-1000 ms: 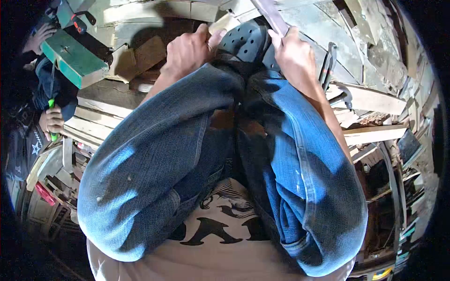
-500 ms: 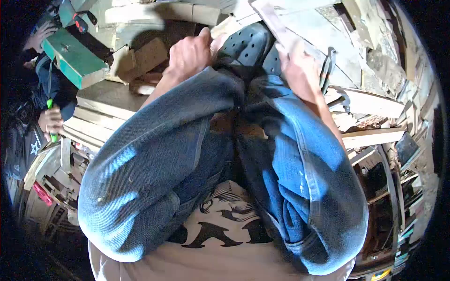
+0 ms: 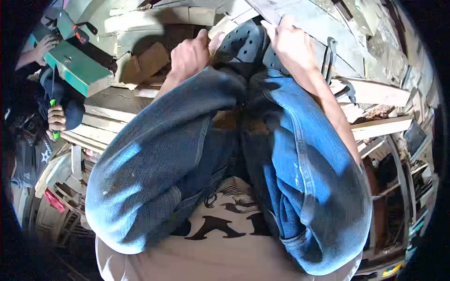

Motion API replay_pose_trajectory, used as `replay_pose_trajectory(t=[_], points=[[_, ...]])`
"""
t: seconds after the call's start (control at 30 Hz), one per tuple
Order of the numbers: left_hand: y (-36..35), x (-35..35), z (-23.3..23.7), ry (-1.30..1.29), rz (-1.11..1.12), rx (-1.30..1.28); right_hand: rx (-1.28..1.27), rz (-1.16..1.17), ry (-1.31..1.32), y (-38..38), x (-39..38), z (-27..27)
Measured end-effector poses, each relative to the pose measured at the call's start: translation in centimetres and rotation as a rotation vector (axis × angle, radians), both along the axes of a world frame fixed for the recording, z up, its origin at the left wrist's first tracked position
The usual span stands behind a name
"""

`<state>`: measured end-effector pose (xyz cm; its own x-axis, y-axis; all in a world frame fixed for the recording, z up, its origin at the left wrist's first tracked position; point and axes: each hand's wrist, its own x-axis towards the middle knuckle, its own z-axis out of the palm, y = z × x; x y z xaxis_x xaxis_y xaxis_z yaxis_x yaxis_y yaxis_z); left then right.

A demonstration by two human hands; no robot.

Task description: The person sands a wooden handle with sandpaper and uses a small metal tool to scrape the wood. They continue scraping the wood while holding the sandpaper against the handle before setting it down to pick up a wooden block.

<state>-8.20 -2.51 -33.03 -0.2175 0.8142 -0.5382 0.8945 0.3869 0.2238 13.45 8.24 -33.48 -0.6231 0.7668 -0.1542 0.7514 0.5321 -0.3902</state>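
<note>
My left hand (image 3: 190, 55) is closed in a fist with the thumb raised, just left of a dark clog (image 3: 243, 43) on my foot. My right hand (image 3: 294, 47) is farther forward, above the other clog (image 3: 273, 61), its fingers bent together. I cannot tell what either hand grips. Pale wood (image 3: 224, 24) lies just ahead of my left hand. A dark tool with two long arms (image 3: 330, 58) lies right of my right wrist. My bent knees in blue jeans (image 3: 154, 150) fill the middle.
At left, a co-worker's hand (image 3: 47, 45) rests on a green box-shaped piece (image 3: 77, 68); another hand (image 3: 56, 119) holds a green-handled screwdriver (image 3: 53, 103). A red-and-black handle (image 3: 80, 34) lies behind. Planks (image 3: 105, 122) and a wood block (image 3: 149, 61) are nearby; scrap wood (image 3: 382, 127) is at right.
My right hand has moved forward and slightly left. The pale strip that stretched ahead of it no longer shows clearly. My left hand has hardly moved; the view has shifted slightly.
</note>
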Motion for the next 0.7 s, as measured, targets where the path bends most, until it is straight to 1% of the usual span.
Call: replay_pose_trajectory(t=[0.03,0.07,0.1,0.13,0.17,0.2,0.23,0.27,0.3,0.33,0.4,0.43,0.47,0.53,0.63,0.67,0.7], points=[[0.7,-0.2,0.6,0.012,-0.015,-0.034,-0.112,-0.096,-0.063,-0.6,0.3,0.9],[0.9,-0.5,0.7,0.028,-0.012,-0.077,-0.094,-0.095,-0.053,-1.1,1.0,0.9],[0.7,-0.8,0.0,-0.024,0.044,-0.079,-0.157,-0.130,-0.071,-1.5,2.0,0.5],[0.7,-0.7,0.5,0.021,-0.055,-0.010,-0.223,-0.160,-0.089,-1.4,1.9,0.8],[0.6,-0.7,0.3,0.023,-0.043,0.016,-0.263,-0.169,-0.103,-1.1,1.7,0.8],[0.3,-0.6,0.2,0.018,-0.042,0.035,-0.267,-0.170,-0.103,-0.6,0.9,1.4],[0.3,-0.8,-0.3,0.004,-0.017,-0.004,-0.256,-0.178,-0.078,-0.1,-0.2,1.8],[0.4,-0.8,-0.5,-0.013,0.006,-0.046,-0.247,-0.186,-0.057,0.0,-0.6,1.7],[0.1,-0.7,-0.4,-0.015,0.010,-0.005,-0.226,-0.199,0.002,0.0,-0.6,0.5],[0.1,-0.8,-0.3,-0.006,0.000,0.000,-0.119,-0.163,0.010,-0.3,-0.4,0.6],[0.4,-0.8,-0.2,0.030,-0.019,0.008,-0.166,-0.172,-0.046,-1.2,0.7,0.7],[0.5,-0.8,0.0,0.016,-0.003,-0.018,-0.237,-0.187,-0.071,-1.4,1.3,1.2],[0.7,-0.8,0.2,0.004,0.018,-0.040,-0.201,-0.184,-0.034,-1.9,2.0,0.9],[0.3,-0.8,-0.1,-0.032,0.001,-0.014,-0.143,-0.119,-0.088,-1.4,1.9,0.3],[0.2,-0.5,-0.2,-0.002,0.021,-0.019,-0.221,-0.177,-0.043,0.1,-0.9,1.3],[0.3,-0.4,-0.2,0.016,0.030,-0.007,-0.228,-0.184,-0.048,-0.5,-0.4,1.1],[0.6,-0.5,0.0,0.029,0.014,-0.058,-0.192,-0.181,-0.033,-0.9,0.0,0.7]])
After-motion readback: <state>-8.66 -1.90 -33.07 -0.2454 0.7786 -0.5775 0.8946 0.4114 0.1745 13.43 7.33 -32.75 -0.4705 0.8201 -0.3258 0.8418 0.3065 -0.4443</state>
